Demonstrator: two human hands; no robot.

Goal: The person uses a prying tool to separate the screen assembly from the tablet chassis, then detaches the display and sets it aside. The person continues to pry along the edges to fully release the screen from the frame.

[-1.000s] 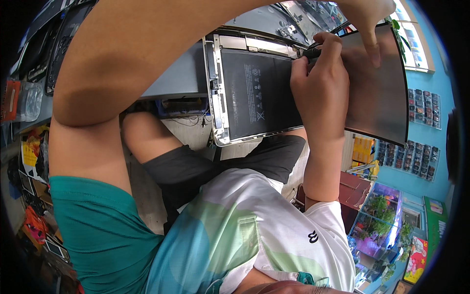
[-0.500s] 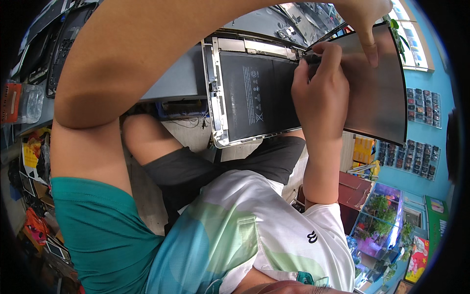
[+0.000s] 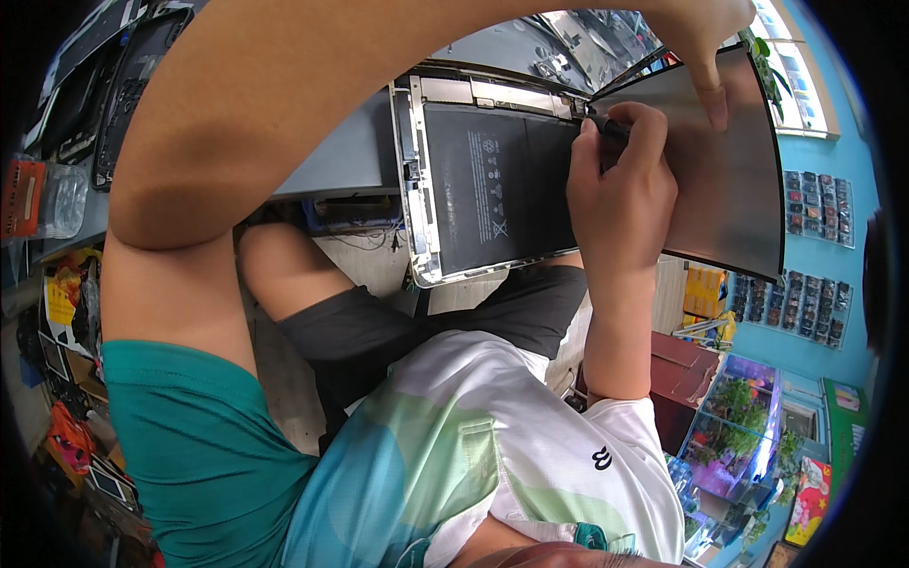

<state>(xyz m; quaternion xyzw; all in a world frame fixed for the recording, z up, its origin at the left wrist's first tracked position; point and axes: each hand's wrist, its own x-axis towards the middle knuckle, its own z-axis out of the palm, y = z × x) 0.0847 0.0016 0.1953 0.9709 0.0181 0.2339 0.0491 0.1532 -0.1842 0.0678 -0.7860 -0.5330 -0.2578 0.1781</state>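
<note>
An opened tablet body (image 3: 431, 270) tilts near the top middle, its black battery (image 3: 502, 189) and metal strips exposed. To its right the tablet's screen panel (image 3: 724, 194) stands raised, its grey inner side showing. Along the top my left arm reaches across, and my left hand (image 3: 705, 43) grips the panel's upper edge, thumb on the inner side; its other fingers are mostly hidden. My right hand (image 3: 625, 189) is closed around a slim black tool (image 3: 611, 126), held by the tablet's upper right corner. The tool's tip is too small to make out.
Behind the tablet is a grey workbench (image 3: 341, 161) with small parts and other device shells (image 3: 137, 95) at the left. A clear plastic bag (image 3: 64, 201) lies at the bench's left edge. Right of me stand a dark red box (image 3: 686, 364) and a planted tank (image 3: 734, 417).
My right hand's fingers have shifted slightly, and more of the black tool shows. My left hand keeps its grip on the panel, almost still.
</note>
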